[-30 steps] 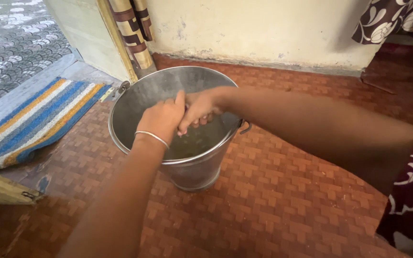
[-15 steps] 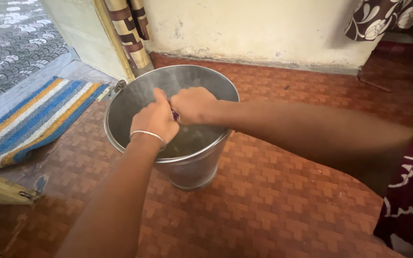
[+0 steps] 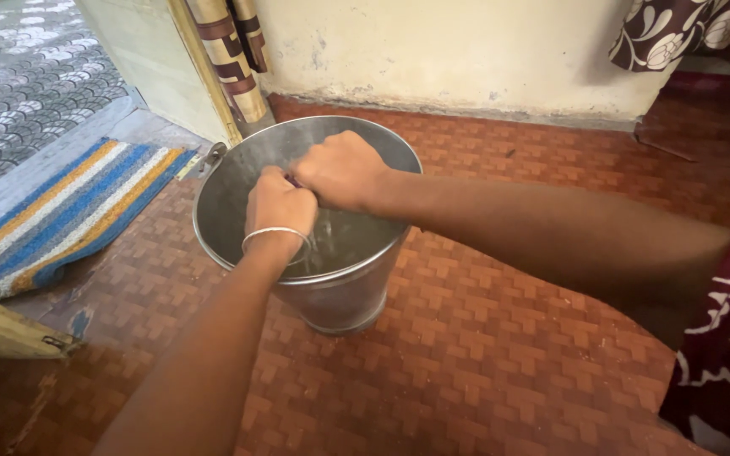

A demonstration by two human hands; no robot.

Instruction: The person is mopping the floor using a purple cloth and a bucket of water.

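A shiny metal bucket (image 3: 344, 295) stands on the brown woven-pattern floor (image 3: 483, 338), with a little water in the bottom. Both my fists are pressed together over its mouth. My left hand (image 3: 279, 205), with a silver bangle (image 3: 274, 232) on the wrist, is closed tight. My right hand (image 3: 340, 171) is closed just above and to the right of it. Between the two fists a small dark purple thing (image 3: 293, 180) peeks out, mostly hidden. Thin streaks of water fall below the hands into the bucket.
A striped blue, orange and white mat (image 3: 61, 215) lies at the doorway on the left. A brown patterned curtain (image 3: 230, 51) hangs by the door frame. A pale wall runs behind the bucket, with floral cloth (image 3: 686, 34) at the top right. A wooden door edge (image 3: 2, 329) juts in at the lower left.
Both hands have closed into tight fists and risen slightly. The right hand has turned knuckles up over the left. Water now drips below them.
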